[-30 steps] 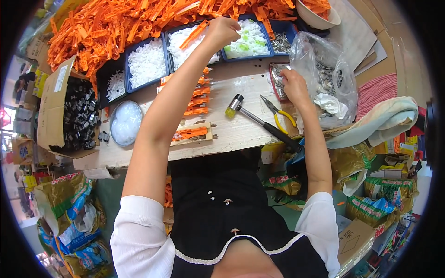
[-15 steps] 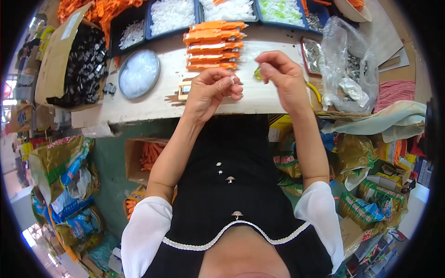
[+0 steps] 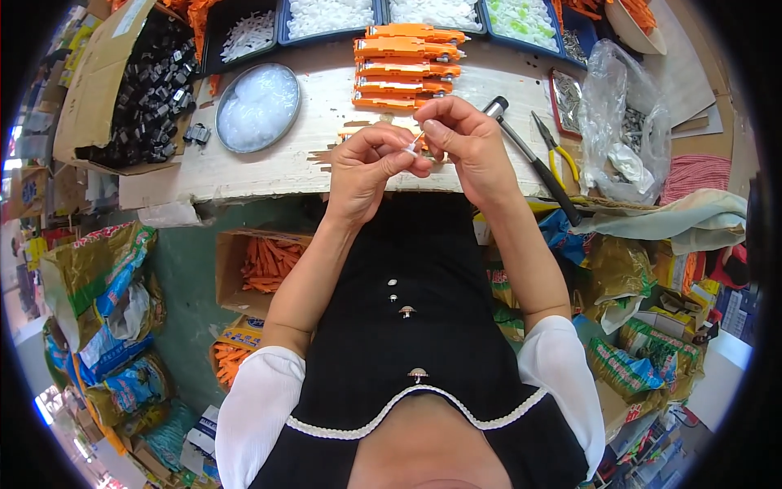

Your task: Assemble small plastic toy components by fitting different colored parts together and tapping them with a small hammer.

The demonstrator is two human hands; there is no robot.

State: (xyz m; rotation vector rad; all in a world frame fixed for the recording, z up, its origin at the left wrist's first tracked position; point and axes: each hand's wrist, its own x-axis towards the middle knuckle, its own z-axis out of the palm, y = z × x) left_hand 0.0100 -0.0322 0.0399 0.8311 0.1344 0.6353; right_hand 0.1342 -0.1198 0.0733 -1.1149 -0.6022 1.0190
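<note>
Over the near edge of the workbench my two hands meet at the fingertips. My left hand [image 3: 366, 169] pinches a small white plastic piece [image 3: 411, 150]. My right hand [image 3: 479, 155] is closed in a pinch right beside it, on a thin, small part too fine to name, which meets the white piece. Just beyond my hands lies a row of several orange plastic assemblies [image 3: 405, 68] with metal bits at their right ends. Partly behind my left hand, another piece lies on the bench by a dark brown patch; my fingers hide most of it.
A round dish of clear gel [image 3: 259, 108] and a carton of black parts [image 3: 147, 106] stand left. Blue trays of white pieces [image 3: 330, 18] line the back. Right are a black-handled hammer [image 3: 533, 155], yellow-handled pliers [image 3: 556, 151], a red tin [image 3: 565, 98] and a plastic bag [image 3: 623, 138].
My right hand has come left from beside the hammer to meet my left hand at the white piece. The whole view has shifted slightly, and the hammer and pliers now show more fully.
</note>
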